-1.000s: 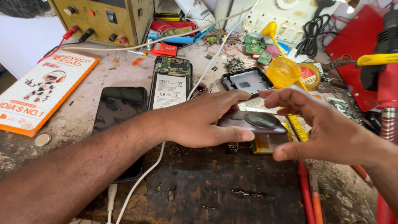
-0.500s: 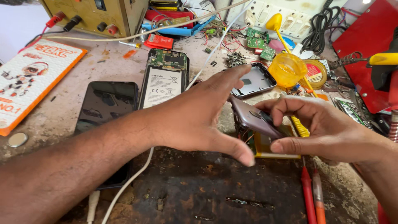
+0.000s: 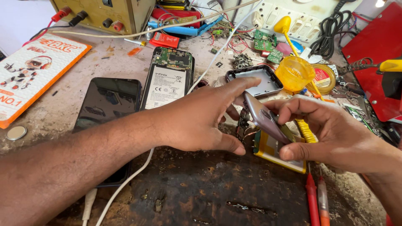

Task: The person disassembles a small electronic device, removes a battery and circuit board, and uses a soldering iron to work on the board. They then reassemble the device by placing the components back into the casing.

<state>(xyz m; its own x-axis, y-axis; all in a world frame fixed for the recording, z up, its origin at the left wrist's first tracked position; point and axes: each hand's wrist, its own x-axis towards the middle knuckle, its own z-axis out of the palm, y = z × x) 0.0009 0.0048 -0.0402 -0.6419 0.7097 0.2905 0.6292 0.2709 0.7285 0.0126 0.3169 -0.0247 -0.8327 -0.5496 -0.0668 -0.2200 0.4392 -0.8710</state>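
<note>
My right hand grips a small purplish-grey device shell, tilted on edge, with thumb below and fingers over its top. My left hand reaches in from the left with fingers spread, its fingertips touching the shell's upper end. Under the shell lie a yellow flat battery and a small circuit board with wires. An empty grey case tray sits just behind my hands.
An opened phone with exposed battery and a black phone lie at centre left, an orange box far left. A yellow cup, circuit boards, a power supply, cables and red-handled tools crowd the bench.
The shell has tipped from lying flat between both hands to standing on edge in my right hand. My left hand has opened and spread its fingers. The camera moved closer.
</note>
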